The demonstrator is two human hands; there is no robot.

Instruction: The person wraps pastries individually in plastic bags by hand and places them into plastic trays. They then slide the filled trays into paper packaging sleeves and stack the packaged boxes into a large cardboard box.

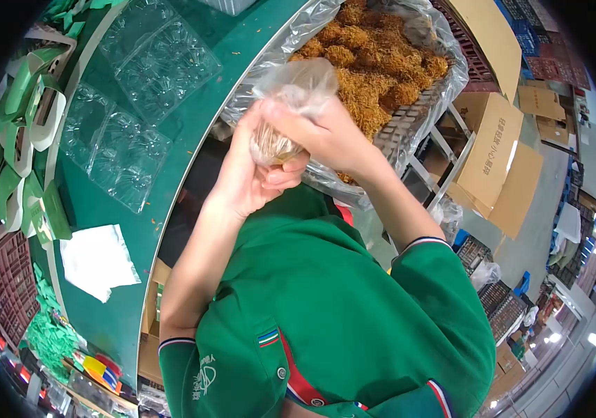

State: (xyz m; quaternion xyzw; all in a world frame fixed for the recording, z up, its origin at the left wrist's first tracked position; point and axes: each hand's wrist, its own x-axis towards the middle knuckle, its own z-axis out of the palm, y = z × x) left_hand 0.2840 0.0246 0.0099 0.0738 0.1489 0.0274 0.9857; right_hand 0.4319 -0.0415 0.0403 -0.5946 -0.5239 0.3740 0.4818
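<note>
Head view: clear plastic bag [271,144], brownish contents, long axis seven-to-one o'clock. Left hand [241,182] at seven o'clock, right hand [322,136] at three; both touching, fingers grasping it.

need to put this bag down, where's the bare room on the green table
The green table is bare just nearer than the white sheet. A narrower strip, with crumbs, lies between the clear trays and the edge beside the plastic-lined crate. Crowded: the left side, with green cartons, and the crate, heaped with brown pieces.
</note>
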